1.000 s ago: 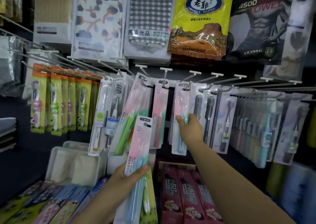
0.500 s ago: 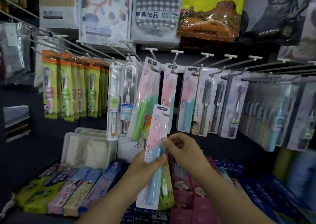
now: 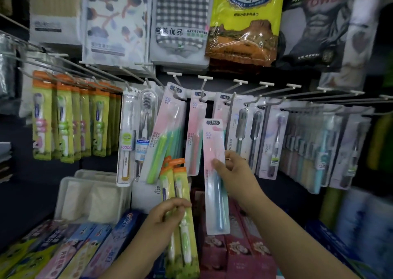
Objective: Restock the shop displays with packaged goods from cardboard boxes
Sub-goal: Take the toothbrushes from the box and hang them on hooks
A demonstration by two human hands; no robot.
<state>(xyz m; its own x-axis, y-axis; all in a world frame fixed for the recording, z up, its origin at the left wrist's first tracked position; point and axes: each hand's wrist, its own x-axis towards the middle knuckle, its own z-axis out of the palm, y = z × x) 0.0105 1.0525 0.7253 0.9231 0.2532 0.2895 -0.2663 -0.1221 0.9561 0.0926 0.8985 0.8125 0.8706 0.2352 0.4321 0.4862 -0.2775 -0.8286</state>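
Note:
My right hand (image 3: pixel 232 170) pinches a pink-and-blue toothbrush pack (image 3: pixel 214 151) and holds it upright, just below the metal hooks (image 3: pixel 203 86) where matching pink packs (image 3: pixel 196 134) hang. My left hand (image 3: pixel 168 217) grips a few yellow-green toothbrush packs with orange tops (image 3: pixel 180 204), held low in front of the shelf. More packs of that yellow-green kind (image 3: pixel 66 119) hang on the hooks at the far left.
Grey and pastel toothbrush packs (image 3: pixel 308 142) fill the hooks to the right. Bagged towels (image 3: pixel 180 19) hang above. Toothpaste boxes (image 3: pixel 70 251) lie on the shelf below, with a white plastic bin (image 3: pixel 89 195) behind them.
The pink pack has passed from my left hand to my right hand, which has lifted it toward the hooks. My left hand now holds only the yellow-green packs.

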